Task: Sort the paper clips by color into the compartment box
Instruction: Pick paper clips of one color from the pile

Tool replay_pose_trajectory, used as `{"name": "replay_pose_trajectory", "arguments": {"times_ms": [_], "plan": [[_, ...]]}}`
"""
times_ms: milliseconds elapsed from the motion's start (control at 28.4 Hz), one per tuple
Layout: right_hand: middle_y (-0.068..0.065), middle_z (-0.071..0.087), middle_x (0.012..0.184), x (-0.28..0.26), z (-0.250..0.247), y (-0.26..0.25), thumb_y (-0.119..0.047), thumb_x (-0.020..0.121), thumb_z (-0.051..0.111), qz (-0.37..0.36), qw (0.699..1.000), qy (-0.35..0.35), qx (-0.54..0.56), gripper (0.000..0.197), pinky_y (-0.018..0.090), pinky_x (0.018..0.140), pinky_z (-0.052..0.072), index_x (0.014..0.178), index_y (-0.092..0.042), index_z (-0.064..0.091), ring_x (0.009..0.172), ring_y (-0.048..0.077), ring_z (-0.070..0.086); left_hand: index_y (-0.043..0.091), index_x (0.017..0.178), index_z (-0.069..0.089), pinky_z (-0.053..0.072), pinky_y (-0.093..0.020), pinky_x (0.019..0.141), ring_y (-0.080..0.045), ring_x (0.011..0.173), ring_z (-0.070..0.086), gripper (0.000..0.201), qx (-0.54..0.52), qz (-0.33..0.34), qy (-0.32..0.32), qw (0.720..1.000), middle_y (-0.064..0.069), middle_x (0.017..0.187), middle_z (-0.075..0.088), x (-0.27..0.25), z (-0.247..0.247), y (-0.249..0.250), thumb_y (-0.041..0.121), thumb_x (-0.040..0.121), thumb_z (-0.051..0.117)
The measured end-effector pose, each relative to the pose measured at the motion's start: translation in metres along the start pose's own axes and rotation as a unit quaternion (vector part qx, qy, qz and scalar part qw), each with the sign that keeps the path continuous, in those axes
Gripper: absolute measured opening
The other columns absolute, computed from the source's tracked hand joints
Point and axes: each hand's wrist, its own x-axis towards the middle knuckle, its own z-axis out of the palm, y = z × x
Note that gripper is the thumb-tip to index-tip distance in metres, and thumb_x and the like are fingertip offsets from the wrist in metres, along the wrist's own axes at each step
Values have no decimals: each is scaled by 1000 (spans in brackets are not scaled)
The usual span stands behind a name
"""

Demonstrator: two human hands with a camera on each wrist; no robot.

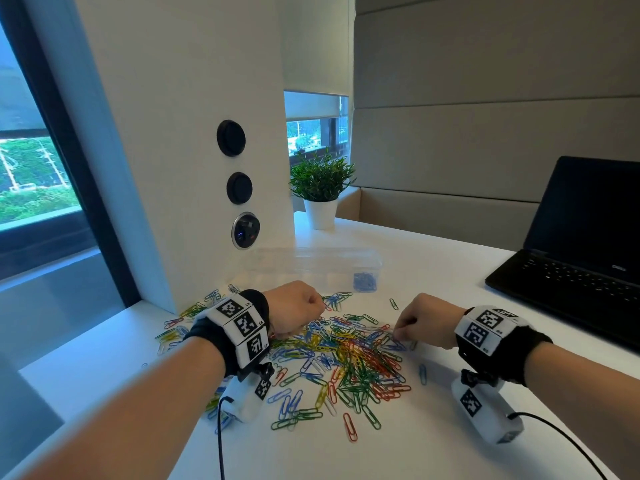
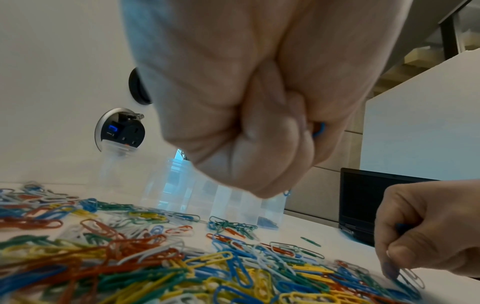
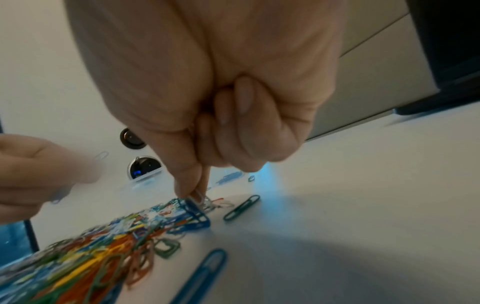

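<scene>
Clips: big mixed pile of paper clips [image 1: 346, 355] on the white table [image 1: 450, 455], btwn both hands; red, green, blue, yellow, white all tangled. Strays around the edges, e.g. a red clip [image 1: 350, 426] near the front, a lone blue clip [image 1: 422, 374] to the pile's right.
Box: clear compartment box [image 1: 311, 268] at the far side of the pile, against the white pillar [image 1: 194, 133]. Its right-end compartment holds a bunch of blue clips [image 1: 364, 281]; other compartments look bare, tho the clear plastic is hard to read.
L hand: left hand [image 1: 294, 308] over the pile's far-left edge, fingers curled into a fist. Left wrist view shows a bit of blue clip [image 2: 319, 129] peeking out btwn fingers and palm, so it grips at least one blue clip.
R hand: right hand [image 1: 424, 320] at the pile's right edge, thumb + forefinger tips together, pinching a white clip [image 3: 197, 196] in right wrist view; other fingers curled in.
Around: open black laptop [image 1: 581, 244] far right, well apart from the clips. Small potted plant [image 1: 320, 188] behind the box. Round sockets [image 1: 245, 230] set in the pillar. Window [image 1: 34, 174] at left.
</scene>
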Motion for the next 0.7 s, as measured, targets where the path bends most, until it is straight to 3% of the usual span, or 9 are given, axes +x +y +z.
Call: {"name": "replay_pose_trajectory", "arguments": {"times_ms": [70,106,211,282,352,423,493,704], "plan": [[-11,58,64,-3,-3,0,-25,92,65,17,1000,-7,9,17,8,36,30,99,-13,76,40,-3,47,9,94,54,26,-16,39,-15,36,28,19,-10,-7,-1,1000,-5,50,40,0,1,-1,23,102,43],[-12,56,59,-4,-5,-1,-25,91,66,28,999,-13,14,16,9,34,28,97,-13,76,39,1,43,9,95,54,25,-17,39,-15,37,27,19,-12,-9,-2,1000,-5,51,40,1,2,-2,23,102,44],[-10,46,41,-5,-10,-2,-24,87,70,62,996,-48,45,14,20,37,28,88,-12,77,39,9,33,10,94,55,25,-18,40,-15,39,27,20,-17,-14,0,1000,-6,53,40,1,2,-4,25,102,44],[-6,41,40,-4,-11,-1,-22,87,69,69,994,-50,68,16,21,38,25,88,-9,78,35,10,30,9,94,55,26,-18,40,-15,39,28,20,-19,-14,0,1000,-6,53,40,2,2,-3,25,102,45],[-9,46,44,0,-9,0,-24,88,66,54,997,-17,45,18,18,37,28,89,-10,78,32,4,35,9,94,55,26,-18,39,-15,38,28,20,-18,-12,0,1000,-6,52,40,3,2,-2,24,102,45],[-10,60,60,3,-3,0,-25,89,65,24,1000,11,-11,19,13,47,35,93,-12,79,48,-1,49,10,93,53,26,-17,38,-15,38,27,18,-14,-10,0,1000,-5,52,40,4,2,0,24,102,45],[-7,66,74,7,3,0,-24,88,66,16,998,12,-56,19,15,57,40,95,-12,78,68,5,57,10,92,52,27,-17,39,-15,38,27,18,-11,-10,-2,1000,-5,53,40,5,3,2,24,102,45],[-4,66,84,7,4,-3,-23,83,70,28,990,-18,-135,9,16,59,42,90,-17,75,81,13,61,10,93,52,27,-19,41,-15,39,27,18,-15,-12,-6,1000,-5,51,39,8,2,2,23,102,44]]}}
